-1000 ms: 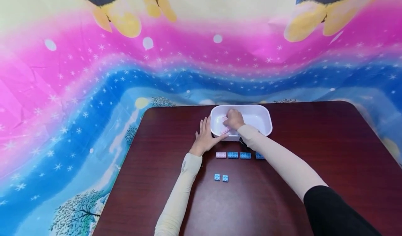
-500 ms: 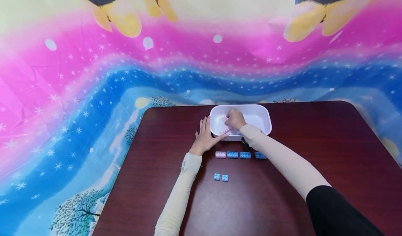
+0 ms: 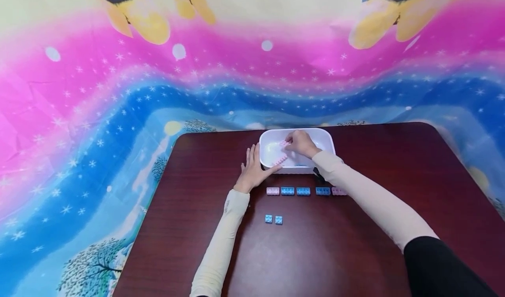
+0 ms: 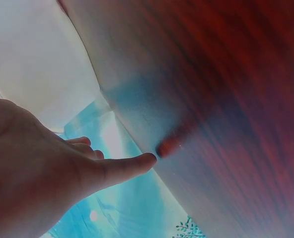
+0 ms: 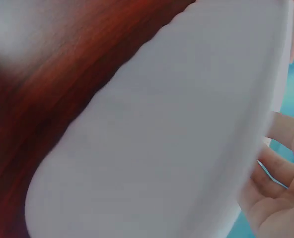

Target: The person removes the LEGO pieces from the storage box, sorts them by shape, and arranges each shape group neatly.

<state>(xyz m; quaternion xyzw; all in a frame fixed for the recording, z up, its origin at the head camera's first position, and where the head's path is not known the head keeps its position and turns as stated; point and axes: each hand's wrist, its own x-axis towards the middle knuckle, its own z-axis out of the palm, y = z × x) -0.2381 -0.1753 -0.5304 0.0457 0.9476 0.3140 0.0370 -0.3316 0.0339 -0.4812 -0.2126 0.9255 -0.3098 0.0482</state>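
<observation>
In the head view, my right hand (image 3: 301, 143) reaches into a white plastic tub (image 3: 334, 153) and pinches a small pink toy brick (image 3: 284, 143) at its fingertips. A longer pink brick (image 3: 280, 160) lies lower in the tub near the front wall. My left hand (image 3: 251, 169) rests at the tub's front left corner, fingers straight along the side and thumb along the front. The left wrist view shows that hand (image 4: 42, 168) with its thumb extended. In the right wrist view, the tub's wall (image 5: 152, 124) partly hides the bent fingers of my right hand (image 5: 281, 188).
Before the tub runs a row of bricks: pink (image 3: 272, 191), blue (image 3: 287, 191), blue (image 3: 303, 191), blue (image 3: 322, 191) and a pink one (image 3: 339, 191) partly under the right sleeve. Two small light blue bricks (image 3: 268, 218) sit nearer on the dark wooden table (image 3: 378, 262).
My right hand has risen and shifted right inside the tub, and the small pink brick has moved with it. The left hand keeps its place. The head view has shifted slightly.
</observation>
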